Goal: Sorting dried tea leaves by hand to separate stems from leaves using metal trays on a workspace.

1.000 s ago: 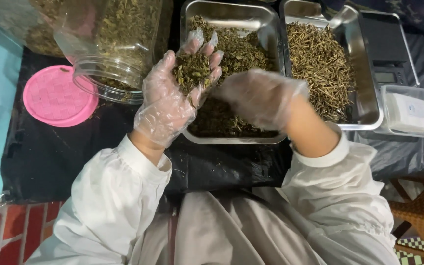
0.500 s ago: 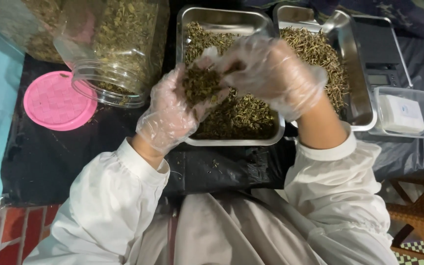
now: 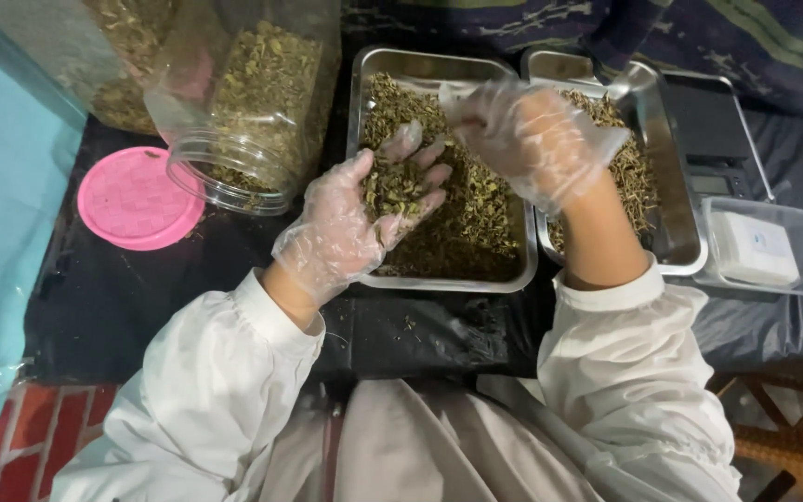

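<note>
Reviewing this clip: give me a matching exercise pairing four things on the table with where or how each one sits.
Things:
1. pink lid
2. clear jar
3. left hand
4. white box

States:
A. tipped on its side, full of dried herbs
B. cupped palm up, holding herbs over the steel tray
C. lying flat, left of the jar mouth
D. inside a clear container at far right

Pairs: 1-C, 2-A, 3-B, 4-D
</note>
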